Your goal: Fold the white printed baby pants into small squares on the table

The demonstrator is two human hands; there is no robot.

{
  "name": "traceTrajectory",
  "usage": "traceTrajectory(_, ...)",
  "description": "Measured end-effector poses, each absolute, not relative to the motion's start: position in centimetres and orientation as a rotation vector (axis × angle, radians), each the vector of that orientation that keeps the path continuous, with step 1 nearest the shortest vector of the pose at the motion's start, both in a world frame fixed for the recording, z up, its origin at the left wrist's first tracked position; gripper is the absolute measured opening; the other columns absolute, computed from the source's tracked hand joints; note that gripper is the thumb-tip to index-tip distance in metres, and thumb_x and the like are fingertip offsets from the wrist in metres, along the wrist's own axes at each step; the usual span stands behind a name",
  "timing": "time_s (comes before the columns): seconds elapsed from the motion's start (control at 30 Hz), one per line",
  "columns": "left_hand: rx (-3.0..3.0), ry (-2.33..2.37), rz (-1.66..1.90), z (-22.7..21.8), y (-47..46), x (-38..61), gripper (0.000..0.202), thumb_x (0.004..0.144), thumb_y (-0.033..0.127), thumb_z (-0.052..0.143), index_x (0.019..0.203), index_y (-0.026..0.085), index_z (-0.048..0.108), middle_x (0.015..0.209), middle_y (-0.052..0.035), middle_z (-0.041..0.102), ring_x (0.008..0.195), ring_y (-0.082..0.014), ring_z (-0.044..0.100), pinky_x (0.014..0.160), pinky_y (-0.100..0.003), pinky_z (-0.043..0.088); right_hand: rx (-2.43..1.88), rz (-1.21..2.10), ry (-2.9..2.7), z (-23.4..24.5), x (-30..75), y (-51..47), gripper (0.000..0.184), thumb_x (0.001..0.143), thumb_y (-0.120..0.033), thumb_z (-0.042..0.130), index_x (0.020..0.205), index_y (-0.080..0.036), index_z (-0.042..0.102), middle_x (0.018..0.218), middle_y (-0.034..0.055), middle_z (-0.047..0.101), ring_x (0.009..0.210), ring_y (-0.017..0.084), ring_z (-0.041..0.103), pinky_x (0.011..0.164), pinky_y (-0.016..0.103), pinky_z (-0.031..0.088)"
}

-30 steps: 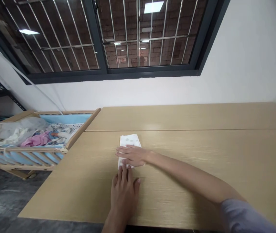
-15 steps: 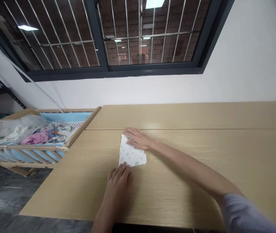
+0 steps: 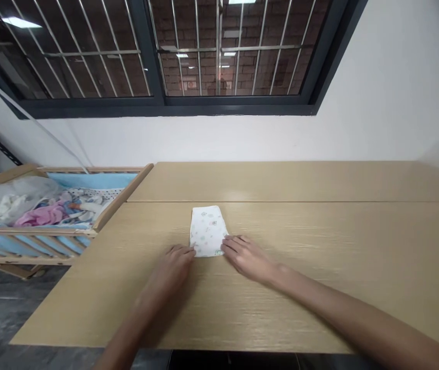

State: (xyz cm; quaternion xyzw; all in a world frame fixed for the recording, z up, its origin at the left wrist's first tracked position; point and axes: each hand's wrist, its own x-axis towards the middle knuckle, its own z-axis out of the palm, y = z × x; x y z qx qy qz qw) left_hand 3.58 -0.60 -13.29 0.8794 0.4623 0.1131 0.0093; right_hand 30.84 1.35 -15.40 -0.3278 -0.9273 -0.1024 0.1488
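A small white cloth point(image 3: 208, 231) with a scattered pale print lies folded and flat on the wooden table point(image 3: 300, 308). At its near left corner is my left hand point(image 3: 174, 267), fingers bent and closed on the edge. My right hand point(image 3: 245, 258) holds the near right corner between its fingertips, the fingers pressed together. Both thumbs are mostly hidden beneath the hands. The cloth's far edge rests on the tabletop, untouched by either hand.
On the left stands a wooden crib point(image 3: 123, 198) with a blue lining, holding crumpled clothes point(image 3: 46, 213) and a clear plastic bag point(image 3: 19, 190). A seam runs across the table. Behind it rise a white wall point(image 3: 242, 139) and a barred window point(image 3: 165, 108).
My right hand has come from the cloth's far edge down to its near right corner. My left hand has shifted slightly left and up to the near left corner. The cloth looks straighter.
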Motion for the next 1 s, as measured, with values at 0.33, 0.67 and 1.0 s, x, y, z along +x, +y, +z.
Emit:
traceTrajectory(0.33,2.767,1.273,0.298,-11.3,-1.6,6.3,0.027,0.089,0.007,0.045,0.097,0.023,0.064,0.098,-0.0064,0.07,0.094,-0.0232,0.062,0.094,-0.04,0.047,-1.115,-0.16,-2.534,-13.3,32.3,-2.1,0.024,0.095,-0.015,0.049,0.11,-0.013,0.067,0.114,0.0173,0.066,0.11,0.031,0.06,0.094,0.046,0.048)
traceTrajectory(0.67,2.416,1.574,0.477,-8.0,9.2,7.7,0.026,0.095,0.024,0.043,0.105,0.02,0.066,0.106,-0.0077,0.072,0.095,-0.0218,0.066,0.079,-0.03,0.048,-1.435,0.067,-2.188,-10.4,31.2,6.8,0.027,0.101,-0.022,0.038,0.105,-0.015,0.063,0.103,0.0142,0.064,0.1,0.027,0.057,0.091,0.039,0.045)
traceTrajectory(1.0,2.384,1.834,0.508,-11.7,11.9,10.5,0.033,0.099,0.023,0.038,0.119,0.011,0.062,0.121,-0.0208,0.068,0.118,-0.0292,0.061,0.1,-0.042,0.044,-1.565,0.044,-2.103,-13.4,30.6,11.2,0.029,0.101,-0.024,0.041,0.118,-0.012,0.061,0.119,0.02,0.064,0.115,0.031,0.056,0.098,0.044,0.044)
